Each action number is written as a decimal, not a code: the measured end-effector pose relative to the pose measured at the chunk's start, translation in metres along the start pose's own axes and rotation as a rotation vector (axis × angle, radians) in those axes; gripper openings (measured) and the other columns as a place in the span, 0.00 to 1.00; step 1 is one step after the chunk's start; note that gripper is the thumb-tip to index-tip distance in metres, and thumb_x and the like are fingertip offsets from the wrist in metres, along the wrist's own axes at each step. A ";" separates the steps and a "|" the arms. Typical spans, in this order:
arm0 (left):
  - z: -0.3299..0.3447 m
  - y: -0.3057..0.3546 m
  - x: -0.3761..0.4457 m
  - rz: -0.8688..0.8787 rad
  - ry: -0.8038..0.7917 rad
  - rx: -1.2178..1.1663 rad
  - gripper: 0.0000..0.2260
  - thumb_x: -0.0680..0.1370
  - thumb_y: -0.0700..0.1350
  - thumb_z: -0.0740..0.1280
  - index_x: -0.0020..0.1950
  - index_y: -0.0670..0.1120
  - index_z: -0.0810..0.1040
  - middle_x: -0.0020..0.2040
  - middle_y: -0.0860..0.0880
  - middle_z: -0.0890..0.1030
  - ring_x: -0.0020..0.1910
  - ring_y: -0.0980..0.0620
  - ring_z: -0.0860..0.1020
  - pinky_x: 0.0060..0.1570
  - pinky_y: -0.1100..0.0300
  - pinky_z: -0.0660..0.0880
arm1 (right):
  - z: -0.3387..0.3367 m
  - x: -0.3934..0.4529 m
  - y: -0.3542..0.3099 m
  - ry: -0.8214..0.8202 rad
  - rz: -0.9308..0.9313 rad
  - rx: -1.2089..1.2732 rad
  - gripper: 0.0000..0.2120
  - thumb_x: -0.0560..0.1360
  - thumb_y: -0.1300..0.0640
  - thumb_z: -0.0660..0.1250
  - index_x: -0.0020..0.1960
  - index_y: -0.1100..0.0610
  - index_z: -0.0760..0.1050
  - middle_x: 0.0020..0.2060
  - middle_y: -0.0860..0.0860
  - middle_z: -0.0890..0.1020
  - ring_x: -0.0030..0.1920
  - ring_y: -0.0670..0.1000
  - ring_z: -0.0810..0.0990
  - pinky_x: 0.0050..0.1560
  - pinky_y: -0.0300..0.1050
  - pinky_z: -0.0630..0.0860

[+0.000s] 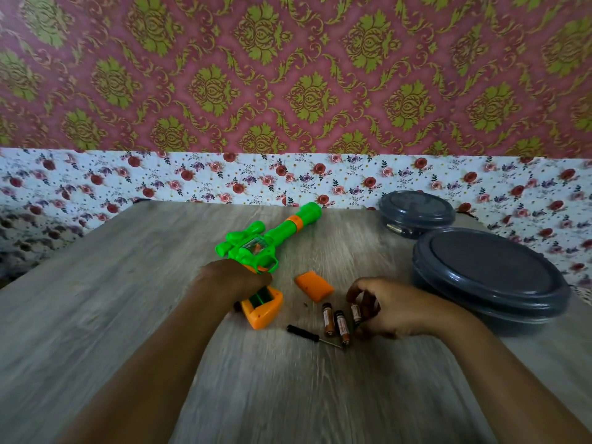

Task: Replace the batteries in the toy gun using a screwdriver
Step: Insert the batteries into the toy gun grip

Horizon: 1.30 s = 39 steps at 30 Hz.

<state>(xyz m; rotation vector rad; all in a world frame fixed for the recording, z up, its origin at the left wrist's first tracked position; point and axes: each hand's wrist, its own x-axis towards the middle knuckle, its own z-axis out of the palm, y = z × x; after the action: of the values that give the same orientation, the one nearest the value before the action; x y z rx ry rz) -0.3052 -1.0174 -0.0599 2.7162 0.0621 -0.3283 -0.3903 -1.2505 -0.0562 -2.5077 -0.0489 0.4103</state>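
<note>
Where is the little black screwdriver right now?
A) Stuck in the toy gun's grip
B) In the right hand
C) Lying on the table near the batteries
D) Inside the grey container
C: the screwdriver lies flat on the table beside the batteries, touched by neither hand.

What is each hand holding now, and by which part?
Left hand grips the toy gun at its orange handle. Right hand pinches one battery near its upper end.

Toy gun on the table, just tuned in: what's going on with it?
A person is mid battery swap. The left hand holds the green toy gun flat on the table, its orange grip compartment open. The orange cover lies beside it. The right hand pinches one battery; two more batteries and the screwdriver lie loose nearby.
</note>
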 end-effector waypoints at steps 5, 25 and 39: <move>0.002 -0.011 0.005 -0.092 -0.035 -0.593 0.17 0.74 0.56 0.66 0.40 0.42 0.72 0.29 0.40 0.75 0.16 0.48 0.74 0.18 0.65 0.69 | 0.000 -0.001 0.004 0.039 -0.033 0.047 0.20 0.67 0.60 0.73 0.56 0.51 0.72 0.42 0.49 0.78 0.37 0.47 0.78 0.38 0.43 0.78; 0.034 0.004 0.028 0.000 -0.050 -1.653 0.07 0.79 0.46 0.62 0.45 0.44 0.74 0.39 0.44 0.79 0.29 0.52 0.80 0.30 0.60 0.78 | 0.024 0.031 0.020 0.583 -0.182 0.679 0.25 0.68 0.77 0.63 0.49 0.48 0.70 0.39 0.58 0.77 0.37 0.53 0.76 0.31 0.44 0.76; 0.040 0.003 0.023 0.142 0.077 -1.745 0.15 0.81 0.53 0.56 0.57 0.42 0.72 0.40 0.43 0.79 0.27 0.53 0.80 0.27 0.61 0.77 | 0.042 0.048 -0.089 0.778 -0.463 0.716 0.16 0.71 0.67 0.68 0.44 0.47 0.68 0.38 0.53 0.83 0.39 0.54 0.84 0.42 0.55 0.81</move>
<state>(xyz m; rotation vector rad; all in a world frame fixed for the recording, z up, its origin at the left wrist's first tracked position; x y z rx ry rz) -0.2909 -1.0367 -0.1001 0.9875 0.1052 -0.0271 -0.3522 -1.1478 -0.0523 -1.7162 -0.1401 -0.6373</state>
